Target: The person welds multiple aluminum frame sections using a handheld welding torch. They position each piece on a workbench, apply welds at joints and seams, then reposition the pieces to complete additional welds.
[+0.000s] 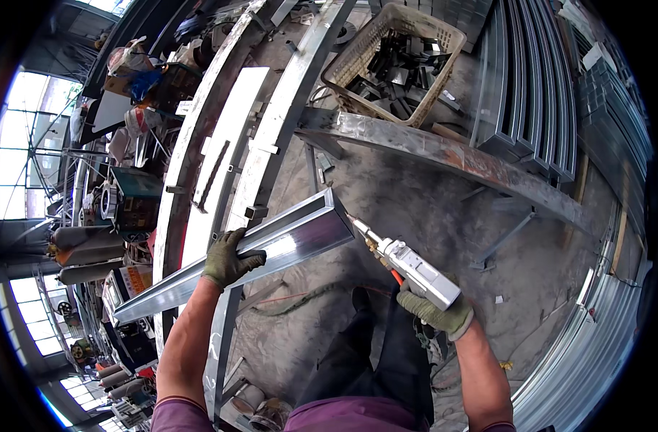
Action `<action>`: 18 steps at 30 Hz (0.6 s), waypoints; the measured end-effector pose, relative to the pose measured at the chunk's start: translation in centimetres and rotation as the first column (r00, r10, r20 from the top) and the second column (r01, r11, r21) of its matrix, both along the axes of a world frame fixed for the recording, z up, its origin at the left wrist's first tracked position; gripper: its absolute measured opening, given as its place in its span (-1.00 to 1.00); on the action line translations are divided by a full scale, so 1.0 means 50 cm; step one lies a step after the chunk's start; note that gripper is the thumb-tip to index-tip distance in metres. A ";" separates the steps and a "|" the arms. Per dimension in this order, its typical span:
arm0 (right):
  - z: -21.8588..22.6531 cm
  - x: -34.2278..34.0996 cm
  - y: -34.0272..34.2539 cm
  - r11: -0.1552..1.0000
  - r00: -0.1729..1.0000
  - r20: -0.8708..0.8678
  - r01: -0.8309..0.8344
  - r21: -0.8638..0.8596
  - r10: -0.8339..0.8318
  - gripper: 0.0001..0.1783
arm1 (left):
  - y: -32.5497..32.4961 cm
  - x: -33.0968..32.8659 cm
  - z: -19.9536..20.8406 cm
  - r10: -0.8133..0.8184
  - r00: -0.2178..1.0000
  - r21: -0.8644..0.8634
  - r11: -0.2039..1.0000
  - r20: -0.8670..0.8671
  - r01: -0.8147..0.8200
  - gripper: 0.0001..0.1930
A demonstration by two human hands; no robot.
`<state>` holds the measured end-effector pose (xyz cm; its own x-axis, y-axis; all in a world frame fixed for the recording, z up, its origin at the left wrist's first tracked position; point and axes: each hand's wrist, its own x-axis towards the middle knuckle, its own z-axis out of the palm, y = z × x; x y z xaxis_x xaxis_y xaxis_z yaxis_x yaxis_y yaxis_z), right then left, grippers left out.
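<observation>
My left hand [232, 261], in a green work glove, grips the upper edge of a long shiny metal channel [293, 241], thumb on its near face and fingers over the far side. The channel slants from lower left up to the middle and rests across the steel bench rails. In my right hand [438, 309], also gloved, is a white hand-held laser welding gun [417, 272]. Its narrow nozzle points up and left at the channel's right end; whether the tip touches the metal is too small to tell. An orange-red hose or cable shows beside the grip.
Steel bench rails [289, 93] run away from me at left, and a rusty crossbeam [451, 155] spans to the right. Behind it stands a cream plastic basket [334, 75] of dark metal pieces. Stacked metal profiles [527, 86] lie at right. Cables cross the concrete floor [415, 194].
</observation>
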<state>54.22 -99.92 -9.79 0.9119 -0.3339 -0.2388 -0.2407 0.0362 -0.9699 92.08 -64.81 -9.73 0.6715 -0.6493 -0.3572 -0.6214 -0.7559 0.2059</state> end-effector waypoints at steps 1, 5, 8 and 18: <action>0.002 0.004 -0.003 1.000 1.000 -0.002 0.003 0.018 -0.003 -0.77 | -0.003 0.003 0.001 0.013 1.000 0.006 1.000 -0.011 -0.013 0.15; 0.008 0.013 -0.005 1.000 1.000 0.004 0.026 -0.013 -0.026 -0.77 | -0.013 0.004 0.011 0.005 1.000 0.050 0.999 -0.027 -0.004 0.15; 0.000 0.035 -0.010 0.999 0.998 0.043 0.047 0.019 -0.048 -0.77 | -0.011 0.017 0.004 -0.009 1.000 0.031 0.999 -0.009 0.009 0.14; -0.003 0.060 -0.034 0.999 0.999 -0.029 -0.044 0.017 0.044 -0.71 | -0.006 0.020 0.004 0.015 1.000 0.042 0.999 -0.016 -0.014 0.12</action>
